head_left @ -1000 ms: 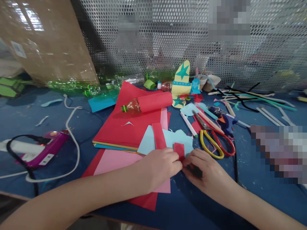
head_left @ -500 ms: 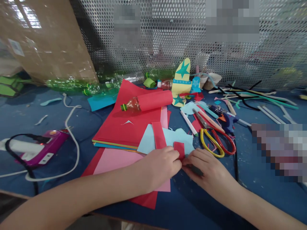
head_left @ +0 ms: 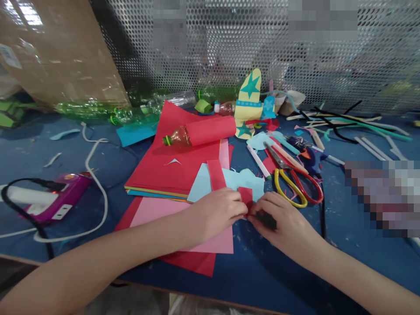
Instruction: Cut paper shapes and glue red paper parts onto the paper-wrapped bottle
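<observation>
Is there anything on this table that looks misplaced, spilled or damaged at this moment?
Nothing looks spilled or broken. A bottle half wrapped in red paper lies on its side on the red paper stack, the scissors lie loose close to the right hand, and paper scraps litter the table.

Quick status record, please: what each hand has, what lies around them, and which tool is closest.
left: left hand pinches the small red strip
right: right hand pinches the same strip from the other side
beyond strip: light blue cutout
under left hand: pink sheet
nearest tool: scissors, beside the right hand, untouched
farther back: bottle wrapped in red paper lying on the red paper stack
surface: blue table
</observation>
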`<move>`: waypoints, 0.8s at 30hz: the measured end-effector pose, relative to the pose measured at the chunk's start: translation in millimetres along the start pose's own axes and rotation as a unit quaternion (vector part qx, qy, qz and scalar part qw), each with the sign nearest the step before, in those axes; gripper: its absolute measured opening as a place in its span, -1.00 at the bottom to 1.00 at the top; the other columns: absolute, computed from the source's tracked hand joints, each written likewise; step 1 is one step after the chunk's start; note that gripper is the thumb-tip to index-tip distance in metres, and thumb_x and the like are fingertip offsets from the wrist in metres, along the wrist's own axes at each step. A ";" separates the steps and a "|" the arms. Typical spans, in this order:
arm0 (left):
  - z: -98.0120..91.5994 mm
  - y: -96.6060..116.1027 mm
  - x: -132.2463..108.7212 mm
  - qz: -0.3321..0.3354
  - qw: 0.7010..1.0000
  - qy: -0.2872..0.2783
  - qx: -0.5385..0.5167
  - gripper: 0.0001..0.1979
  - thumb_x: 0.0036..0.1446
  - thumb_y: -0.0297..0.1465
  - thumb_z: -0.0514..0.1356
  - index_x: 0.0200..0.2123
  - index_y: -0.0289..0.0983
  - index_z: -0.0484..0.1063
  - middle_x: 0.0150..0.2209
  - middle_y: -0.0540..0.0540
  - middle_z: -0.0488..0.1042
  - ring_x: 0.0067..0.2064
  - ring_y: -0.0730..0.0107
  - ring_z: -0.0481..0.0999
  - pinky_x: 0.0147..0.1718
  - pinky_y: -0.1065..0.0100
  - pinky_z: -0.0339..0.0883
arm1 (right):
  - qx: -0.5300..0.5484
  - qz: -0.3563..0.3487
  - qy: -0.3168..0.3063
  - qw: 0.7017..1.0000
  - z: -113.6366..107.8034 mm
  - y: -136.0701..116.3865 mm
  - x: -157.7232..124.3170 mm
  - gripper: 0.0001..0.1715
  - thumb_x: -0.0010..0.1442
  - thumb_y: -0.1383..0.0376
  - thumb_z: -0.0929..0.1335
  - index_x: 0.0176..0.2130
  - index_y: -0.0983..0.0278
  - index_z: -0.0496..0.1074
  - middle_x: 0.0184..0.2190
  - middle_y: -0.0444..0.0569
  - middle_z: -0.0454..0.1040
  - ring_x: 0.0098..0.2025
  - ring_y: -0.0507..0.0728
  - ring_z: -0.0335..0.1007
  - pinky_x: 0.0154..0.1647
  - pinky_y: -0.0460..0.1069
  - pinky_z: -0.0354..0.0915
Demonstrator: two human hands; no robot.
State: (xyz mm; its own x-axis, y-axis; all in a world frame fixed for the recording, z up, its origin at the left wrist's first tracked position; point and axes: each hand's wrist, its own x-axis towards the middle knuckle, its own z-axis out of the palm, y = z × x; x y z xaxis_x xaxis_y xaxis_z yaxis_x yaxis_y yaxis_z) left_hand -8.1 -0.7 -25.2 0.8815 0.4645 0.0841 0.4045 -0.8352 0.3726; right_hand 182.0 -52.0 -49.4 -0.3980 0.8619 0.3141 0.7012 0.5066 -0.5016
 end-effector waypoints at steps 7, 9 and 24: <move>2.2 2.6 1.7 0.001 1.000 0.001 0.028 -0.84 0.22 -0.55 0.13 -0.41 -0.39 0.45 -0.41 -0.07 0.45 -0.32 0.35 0.41 -0.33 0.38 0.22 | 0.000 -0.019 -0.001 1.000 -0.4 1.9 -1.3 -0.86 0.18 0.48 0.33 -0.34 0.25 0.35 -0.45 -0.07 0.41 -0.39 0.13 0.35 -0.36 0.02 0.32; 2.6 2.1 2.3 -0.002 0.999 0.000 0.032 -0.86 0.22 -0.54 0.14 -0.40 -0.39 0.44 -0.41 -0.07 0.45 -0.31 0.35 0.41 -0.32 0.38 0.23 | 0.017 -0.032 -0.002 0.999 -0.5 2.4 -1.5 -0.85 0.20 0.49 0.32 -0.33 0.25 0.37 -0.42 -0.07 0.45 -0.36 0.13 0.37 -0.33 0.02 0.33; 0.7 -8.6 0.4 0.019 0.999 0.007 -0.050 -0.92 0.18 -0.46 0.21 -0.35 -0.36 0.49 -0.36 -0.07 0.47 -0.30 0.37 0.44 -0.31 0.40 0.25 | -0.015 -0.027 -0.023 0.999 0.1 2.0 -0.3 -0.86 0.20 0.50 0.32 -0.31 0.27 0.35 -0.41 -0.05 0.43 -0.36 0.14 0.32 -0.34 0.06 0.30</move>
State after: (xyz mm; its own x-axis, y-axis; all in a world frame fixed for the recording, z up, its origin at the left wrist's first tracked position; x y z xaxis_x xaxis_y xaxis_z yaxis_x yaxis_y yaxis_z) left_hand -11.0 6.5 -29.1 0.8915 0.4387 0.1130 0.3449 -0.8190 0.4587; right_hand 183.4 -51.2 -50.6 -0.4612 0.8341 0.3027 0.6955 0.5516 -0.4605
